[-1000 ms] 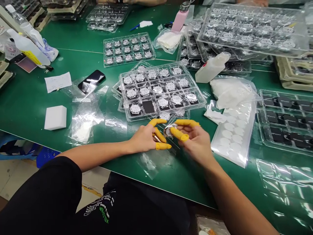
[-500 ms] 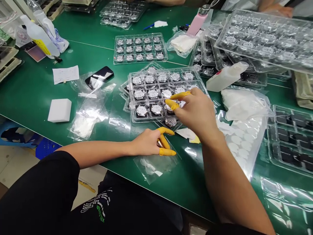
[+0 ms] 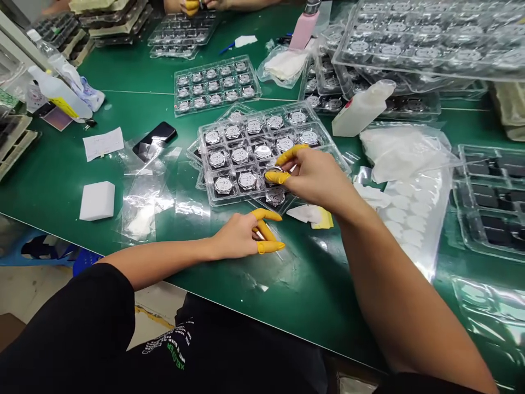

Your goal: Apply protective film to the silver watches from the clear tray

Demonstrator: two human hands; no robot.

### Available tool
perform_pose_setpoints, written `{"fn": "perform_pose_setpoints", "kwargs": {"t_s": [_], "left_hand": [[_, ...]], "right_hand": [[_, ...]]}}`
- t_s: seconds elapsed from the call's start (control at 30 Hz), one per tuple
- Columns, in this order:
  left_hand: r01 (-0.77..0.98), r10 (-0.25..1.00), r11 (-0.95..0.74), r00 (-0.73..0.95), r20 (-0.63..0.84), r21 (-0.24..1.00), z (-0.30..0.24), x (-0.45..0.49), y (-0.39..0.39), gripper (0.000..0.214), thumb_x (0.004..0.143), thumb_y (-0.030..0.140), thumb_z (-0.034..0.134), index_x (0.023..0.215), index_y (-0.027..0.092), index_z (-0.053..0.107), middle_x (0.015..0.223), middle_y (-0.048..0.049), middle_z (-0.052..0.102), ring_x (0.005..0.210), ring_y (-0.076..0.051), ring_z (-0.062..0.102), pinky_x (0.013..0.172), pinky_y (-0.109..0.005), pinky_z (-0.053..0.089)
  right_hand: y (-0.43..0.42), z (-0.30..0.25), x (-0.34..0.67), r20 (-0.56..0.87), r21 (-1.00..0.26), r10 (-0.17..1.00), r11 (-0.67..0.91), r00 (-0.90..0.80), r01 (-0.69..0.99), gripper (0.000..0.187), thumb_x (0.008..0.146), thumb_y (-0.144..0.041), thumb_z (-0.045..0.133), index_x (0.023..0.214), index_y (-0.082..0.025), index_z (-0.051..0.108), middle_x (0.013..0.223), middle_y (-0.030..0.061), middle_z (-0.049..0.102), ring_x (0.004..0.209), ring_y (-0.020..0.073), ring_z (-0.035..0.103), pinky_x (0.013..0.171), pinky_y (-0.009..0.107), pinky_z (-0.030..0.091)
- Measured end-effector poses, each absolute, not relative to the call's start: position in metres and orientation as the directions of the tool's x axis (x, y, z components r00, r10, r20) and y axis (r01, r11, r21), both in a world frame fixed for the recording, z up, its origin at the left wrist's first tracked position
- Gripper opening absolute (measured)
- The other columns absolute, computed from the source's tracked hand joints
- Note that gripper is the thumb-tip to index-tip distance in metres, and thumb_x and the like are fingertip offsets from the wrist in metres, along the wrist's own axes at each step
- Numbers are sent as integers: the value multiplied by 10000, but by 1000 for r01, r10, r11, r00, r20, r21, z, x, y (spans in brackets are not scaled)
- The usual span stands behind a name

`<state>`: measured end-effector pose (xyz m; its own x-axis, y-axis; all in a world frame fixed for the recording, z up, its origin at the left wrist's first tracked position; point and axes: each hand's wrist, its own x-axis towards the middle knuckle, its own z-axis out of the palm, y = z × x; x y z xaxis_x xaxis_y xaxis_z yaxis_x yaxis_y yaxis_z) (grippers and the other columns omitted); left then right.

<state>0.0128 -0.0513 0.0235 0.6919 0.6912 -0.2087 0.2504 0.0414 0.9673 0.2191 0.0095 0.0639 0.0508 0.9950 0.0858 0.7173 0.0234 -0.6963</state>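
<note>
My right hand (image 3: 314, 175), with yellow finger cots on thumb and index finger, pinches a round silver watch case (image 3: 273, 171) in the front row of a clear plastic tray (image 3: 210, 198). Similar watch cases fill the tray's other visible pockets. This tray rests at an angle on other trays, and another watch case (image 3: 275, 197) shows below its front edge. Lower down, my left hand (image 3: 238, 236) lies on the green table, also in yellow finger cots. Its fingers curl round a slim metal tool (image 3: 260, 234), mostly hidden. Clear plastic film (image 3: 246, 273) lies beneath it.
Behind sits another filled tray (image 3: 217, 85). Stacked trays (image 3: 394, 60), a white bottle (image 3: 363, 109) and a sheet of round white stickers (image 3: 404, 219) are on the right. At left are a phone (image 3: 155, 139) and white block (image 3: 97, 201). Another person's hands (image 3: 200, 5) show at the back.
My right hand has lowered slightly toward the front of the tray, its thumb and index finger now round a watch case. My left hand keeps its grip. The whole view has shifted a little.
</note>
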Motion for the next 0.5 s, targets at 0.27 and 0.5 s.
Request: {"fn": "perform_pose_setpoints", "kwargs": {"t_s": [0.27,0.5], "left_hand": [[141,735,119,653,-182,983,17,12,-53,780,634,342,928,1324,194,596,871,-35,769,797,-185,757,808,-336,626],[145,772,92,615,-163,985,17,11,-53,604,684,271,871,1243,195,656,813,4,710,680,-104,666,716,-256,573]], "right_hand": [[-86,58,200,-319,-947,946,-321,50,32,689,529,-522,941,1020,-221,563,707,-35,613,567,114,544,518,253,425],[-104,33,183,-413,-908,903,-399,120,-125,734,455,-476,977,972,-222,521,707,-50,631,532,88,517,473,214,380]]}}
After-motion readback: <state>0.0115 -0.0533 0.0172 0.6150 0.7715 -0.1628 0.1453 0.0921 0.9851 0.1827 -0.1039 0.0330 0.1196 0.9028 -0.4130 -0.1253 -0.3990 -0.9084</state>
